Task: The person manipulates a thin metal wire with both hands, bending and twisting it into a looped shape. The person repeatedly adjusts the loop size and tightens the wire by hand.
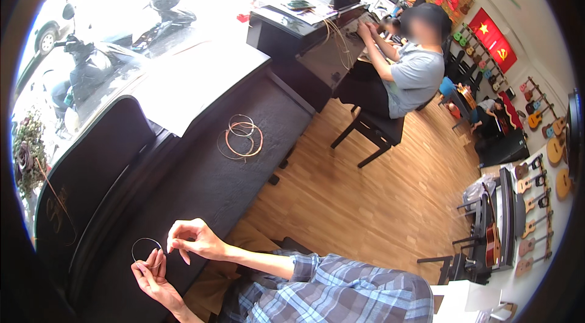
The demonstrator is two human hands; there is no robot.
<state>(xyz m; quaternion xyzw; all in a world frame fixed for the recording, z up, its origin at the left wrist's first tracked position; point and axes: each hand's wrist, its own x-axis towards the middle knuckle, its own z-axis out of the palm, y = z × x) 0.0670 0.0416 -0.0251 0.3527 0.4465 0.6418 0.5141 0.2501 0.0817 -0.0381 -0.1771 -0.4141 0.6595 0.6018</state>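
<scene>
At the lower left, my left hand [152, 277] pinches a thin coiled wire string [135, 246] whose loop rises above the fingertips. Just up and to the right of it is my right hand [196, 240], its thumb and forefinger drawn together near the loop. Whatever those fingers hold, if anything, is too fine to make out. Farther along the black piano surface [201, 183] lie several overlapping coiled strings [245, 135], some coppery and some darker.
A curved black panel [91, 164] stands along the left, beside a large white sheet [201, 76]. Across from me a person [414, 67] sits on a black bench [372, 130], hands raised near loose strings [337, 39]. Wooden floor [341, 201] lies right; guitars [536, 119] hang on the wall.
</scene>
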